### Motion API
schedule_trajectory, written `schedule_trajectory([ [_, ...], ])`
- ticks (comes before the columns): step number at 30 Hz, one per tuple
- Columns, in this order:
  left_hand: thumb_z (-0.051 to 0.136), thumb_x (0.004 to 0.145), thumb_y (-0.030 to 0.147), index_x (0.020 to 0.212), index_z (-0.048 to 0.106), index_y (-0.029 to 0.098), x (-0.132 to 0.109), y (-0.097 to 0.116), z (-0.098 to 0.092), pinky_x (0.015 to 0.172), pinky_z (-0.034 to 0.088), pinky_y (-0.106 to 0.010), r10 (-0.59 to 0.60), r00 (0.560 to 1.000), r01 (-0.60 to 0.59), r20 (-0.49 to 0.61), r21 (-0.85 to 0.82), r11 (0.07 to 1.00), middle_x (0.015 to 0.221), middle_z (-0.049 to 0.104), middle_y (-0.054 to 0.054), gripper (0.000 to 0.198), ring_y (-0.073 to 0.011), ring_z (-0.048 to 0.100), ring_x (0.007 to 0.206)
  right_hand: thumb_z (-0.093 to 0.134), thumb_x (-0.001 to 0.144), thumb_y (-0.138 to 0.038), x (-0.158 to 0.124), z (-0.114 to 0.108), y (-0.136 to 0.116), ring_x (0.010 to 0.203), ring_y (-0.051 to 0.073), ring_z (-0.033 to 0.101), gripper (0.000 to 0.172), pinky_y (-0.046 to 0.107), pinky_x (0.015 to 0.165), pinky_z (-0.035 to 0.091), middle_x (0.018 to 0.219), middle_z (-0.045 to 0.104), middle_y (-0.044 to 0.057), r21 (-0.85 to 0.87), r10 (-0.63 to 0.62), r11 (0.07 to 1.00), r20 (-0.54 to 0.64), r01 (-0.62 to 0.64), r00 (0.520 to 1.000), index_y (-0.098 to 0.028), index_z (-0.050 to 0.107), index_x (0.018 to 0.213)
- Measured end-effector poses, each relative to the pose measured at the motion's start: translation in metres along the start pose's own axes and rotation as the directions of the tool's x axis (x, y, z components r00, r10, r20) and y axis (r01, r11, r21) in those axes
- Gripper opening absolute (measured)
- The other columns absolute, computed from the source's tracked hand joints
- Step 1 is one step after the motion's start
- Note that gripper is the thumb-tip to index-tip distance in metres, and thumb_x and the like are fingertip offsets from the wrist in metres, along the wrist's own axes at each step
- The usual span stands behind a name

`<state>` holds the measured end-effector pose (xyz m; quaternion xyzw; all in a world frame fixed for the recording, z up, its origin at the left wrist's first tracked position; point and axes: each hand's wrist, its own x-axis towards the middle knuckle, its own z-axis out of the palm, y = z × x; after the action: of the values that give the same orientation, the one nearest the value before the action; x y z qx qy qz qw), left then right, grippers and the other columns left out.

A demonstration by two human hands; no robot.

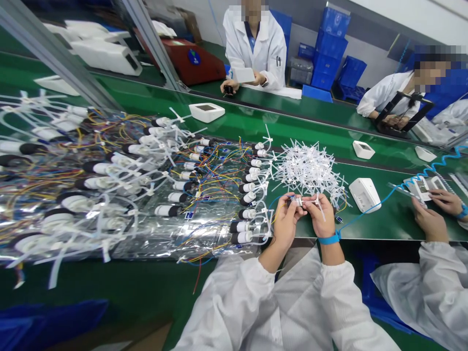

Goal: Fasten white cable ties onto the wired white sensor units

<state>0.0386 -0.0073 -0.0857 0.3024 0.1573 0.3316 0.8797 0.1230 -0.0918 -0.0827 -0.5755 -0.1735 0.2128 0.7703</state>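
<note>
Head camera: we look down at our two hands, which meet just above the near edge of the green tabletop (383, 219). Our left hand (284, 222) has its grip closed around a small wired part (295, 200), with coloured leads trailing from it toward the left. Our right hand (322, 218) (a blue wristband (329, 239) sits at its wrist) pinches the other end of the same part, and a white cable tie (321, 206) lies across its fingers. The part is held in the air between the two grips, clear of the tabletop.

Just beyond the hands lies a loose heap of white cable ties (309, 168). To the left, rows of similar parts (245, 200), each already tied and wired, lie on a clear plastic sheet (153, 243). A white housing (364, 194) rests to the right of the heap, near a coiled blue hose (424, 174). At the right edge, a co-worker's hands (431, 222) work at another piece. Two more people in white coats sit across the tabletop.
</note>
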Motion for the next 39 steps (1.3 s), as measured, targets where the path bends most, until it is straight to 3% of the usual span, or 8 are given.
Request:
schedule_trajectory([
  [5, 0.091, 0.089, 0.048, 0.121, 0.062, 0.024, 0.0001, 0.0002, -0.0006, 0.076, 0.064, -0.025, -0.022, 1.000, 0.022, -0.004, -0.009, 1.000, 0.113, 0.074, -0.002, 0.049, -0.0064, 0.065, 0.071, 0.093, 0.083, -0.034, 0.0009, -0.0006, 0.0022, 0.083, 0.018, 0.079, 0.036, 0.031, 0.078, 0.067, 0.097, 0.084, 0.000, -0.006, -0.008, 1.000, 0.028, 0.008, 1.000, -0.027, 0.062, 0.100],
  [11, 0.092, 0.088, 0.049, 0.121, 0.062, 0.024, -0.0004, -0.0004, -0.0017, 0.072, 0.062, -0.024, -0.015, 1.000, 0.015, 0.002, -0.025, 1.000, 0.111, 0.074, -0.002, 0.051, -0.0060, 0.062, 0.069, 0.095, 0.081, -0.031, -0.0005, 0.0014, -0.0007, 0.076, 0.015, 0.078, 0.036, 0.028, 0.076, 0.069, 0.096, 0.084, 0.000, 0.071, 0.001, 0.998, -0.037, 0.002, 0.999, -0.026, 0.064, 0.097],
  [20, 0.092, 0.089, 0.050, 0.120, 0.062, 0.024, -0.0001, -0.0016, -0.0011, 0.067, 0.059, -0.022, -0.004, 1.000, 0.004, -0.005, -0.007, 1.000, 0.106, 0.072, -0.001, 0.050, -0.0062, 0.060, 0.066, 0.094, 0.083, -0.036, -0.0011, 0.0017, -0.0017, 0.076, 0.016, 0.077, 0.036, 0.030, 0.076, 0.068, 0.093, 0.083, 0.000, 0.008, -0.011, 1.000, -0.003, 0.011, 1.000, -0.026, 0.063, 0.097],
  [39, 0.081, 0.098, 0.053, 0.126, 0.061, 0.024, -0.0018, -0.0079, -0.0046, 0.074, 0.061, -0.027, 0.064, 0.998, -0.064, 0.006, 0.207, 0.976, 0.109, 0.074, -0.003, 0.045, -0.0092, 0.062, 0.068, 0.095, 0.080, -0.040, 0.0005, -0.0010, 0.0012, 0.069, 0.017, 0.072, 0.039, 0.029, 0.066, 0.060, 0.078, 0.074, -0.005, -0.065, -0.032, 0.997, -0.021, 0.030, 0.999, -0.026, 0.062, 0.096],
])
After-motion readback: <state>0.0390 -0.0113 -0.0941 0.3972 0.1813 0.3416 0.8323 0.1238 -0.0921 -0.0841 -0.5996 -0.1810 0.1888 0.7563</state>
